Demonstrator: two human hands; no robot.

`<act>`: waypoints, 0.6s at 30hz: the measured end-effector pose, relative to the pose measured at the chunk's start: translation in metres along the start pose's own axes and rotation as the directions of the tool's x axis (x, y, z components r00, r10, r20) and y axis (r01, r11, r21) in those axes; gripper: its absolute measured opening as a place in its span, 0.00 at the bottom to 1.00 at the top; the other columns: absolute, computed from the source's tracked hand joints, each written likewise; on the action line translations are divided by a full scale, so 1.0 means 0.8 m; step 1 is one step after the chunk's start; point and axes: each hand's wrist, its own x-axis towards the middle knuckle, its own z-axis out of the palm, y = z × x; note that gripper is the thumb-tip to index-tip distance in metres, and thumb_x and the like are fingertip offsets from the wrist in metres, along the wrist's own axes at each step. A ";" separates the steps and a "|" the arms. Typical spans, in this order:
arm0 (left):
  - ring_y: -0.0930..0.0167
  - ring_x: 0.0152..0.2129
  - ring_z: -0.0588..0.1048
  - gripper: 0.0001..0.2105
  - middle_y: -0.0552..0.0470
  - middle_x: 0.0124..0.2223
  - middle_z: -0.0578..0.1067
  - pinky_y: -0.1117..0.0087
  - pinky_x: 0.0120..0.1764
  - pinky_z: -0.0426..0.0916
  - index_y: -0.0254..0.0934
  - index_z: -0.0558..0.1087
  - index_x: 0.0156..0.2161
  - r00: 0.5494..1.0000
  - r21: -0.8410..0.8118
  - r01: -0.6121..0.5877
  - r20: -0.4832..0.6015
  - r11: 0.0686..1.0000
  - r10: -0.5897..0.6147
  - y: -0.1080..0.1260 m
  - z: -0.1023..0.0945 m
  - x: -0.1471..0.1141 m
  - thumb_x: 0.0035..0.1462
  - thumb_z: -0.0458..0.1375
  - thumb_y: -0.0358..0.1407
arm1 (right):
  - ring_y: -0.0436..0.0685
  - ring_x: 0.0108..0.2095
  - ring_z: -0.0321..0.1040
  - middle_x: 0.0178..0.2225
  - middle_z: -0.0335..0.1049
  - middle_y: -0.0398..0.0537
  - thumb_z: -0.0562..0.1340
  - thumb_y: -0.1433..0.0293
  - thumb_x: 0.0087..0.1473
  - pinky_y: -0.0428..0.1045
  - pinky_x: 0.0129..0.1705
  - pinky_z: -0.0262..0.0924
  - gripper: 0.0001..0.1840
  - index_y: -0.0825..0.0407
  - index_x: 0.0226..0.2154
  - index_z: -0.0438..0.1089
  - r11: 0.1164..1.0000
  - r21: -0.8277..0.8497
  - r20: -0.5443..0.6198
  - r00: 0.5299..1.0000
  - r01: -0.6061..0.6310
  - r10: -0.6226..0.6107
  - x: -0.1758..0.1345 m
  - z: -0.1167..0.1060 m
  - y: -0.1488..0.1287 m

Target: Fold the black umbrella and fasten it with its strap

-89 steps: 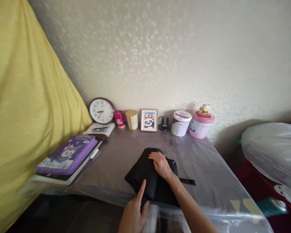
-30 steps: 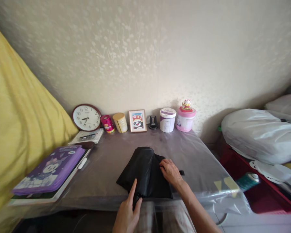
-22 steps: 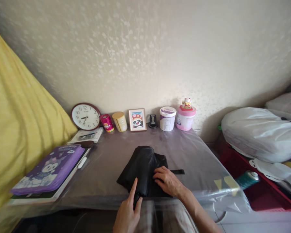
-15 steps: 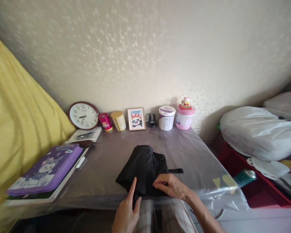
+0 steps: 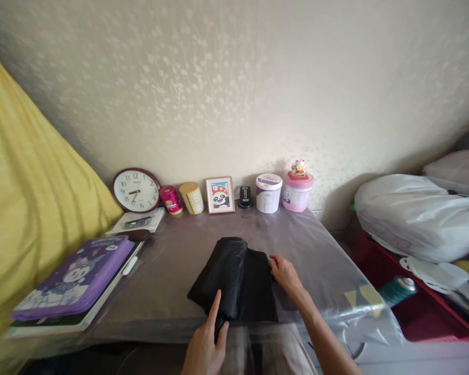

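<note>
A black folding umbrella (image 5: 232, 276) lies on the table, its loose fabric panels spread to both sides of the rolled middle. At the near edge my left hand (image 5: 207, 338) is closed round its short dark handle, with the index finger stretched along the fabric. My right hand (image 5: 284, 273) is at the umbrella's right side, fingers closed in a pinch at the upper right corner of a flattened panel. The strap is hidden.
A plastic sheet covers the table (image 5: 308, 239). At left lies a purple case (image 5: 74, 276) on a board. Along the wall stand a clock (image 5: 136, 190), tins, a picture frame (image 5: 220, 195) and tubs. A red bin (image 5: 433, 312) with a white bag (image 5: 414, 216) is at right.
My right hand has moved up and right from the umbrella's lower right part to its right corner, and the right panel now lies flatter and wider. My left hand keeps its hold.
</note>
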 end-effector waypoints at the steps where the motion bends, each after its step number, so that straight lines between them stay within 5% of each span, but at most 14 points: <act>1: 0.68 0.47 0.71 0.27 0.51 0.58 0.63 0.73 0.43 0.64 0.43 0.40 0.64 1.000 -0.003 -0.001 0.000 1.000 0.001 0.000 0.000 0.000 0.61 0.39 0.39 | 0.55 0.30 0.70 0.30 0.72 0.51 0.51 0.67 0.55 0.48 0.34 0.64 0.15 0.55 0.38 0.70 0.996 0.081 0.045 0.998 -0.045 0.042 0.002 0.000 0.000; 7: 0.68 0.50 0.68 0.26 0.51 0.60 0.60 0.72 0.47 0.62 0.40 0.40 0.64 0.999 -0.039 -0.033 -0.016 0.999 0.033 -0.002 0.003 0.001 0.61 0.38 0.39 | 0.51 0.24 0.67 0.23 0.65 0.46 0.49 0.58 0.54 0.42 0.18 0.60 0.20 0.55 0.34 0.68 0.864 0.404 0.177 0.952 -0.301 0.249 0.010 0.005 -0.014; 18: 0.69 0.54 0.63 0.27 0.52 0.62 0.54 0.70 0.54 0.57 0.40 0.39 0.64 0.996 -0.149 -0.084 -0.013 0.985 0.083 -0.010 0.003 0.003 0.61 0.37 0.40 | 0.51 0.20 0.59 0.17 0.58 0.42 0.55 0.57 0.46 0.44 0.19 0.52 0.17 0.55 0.22 0.65 0.883 0.424 0.034 0.978 -0.200 0.205 0.023 0.023 -0.018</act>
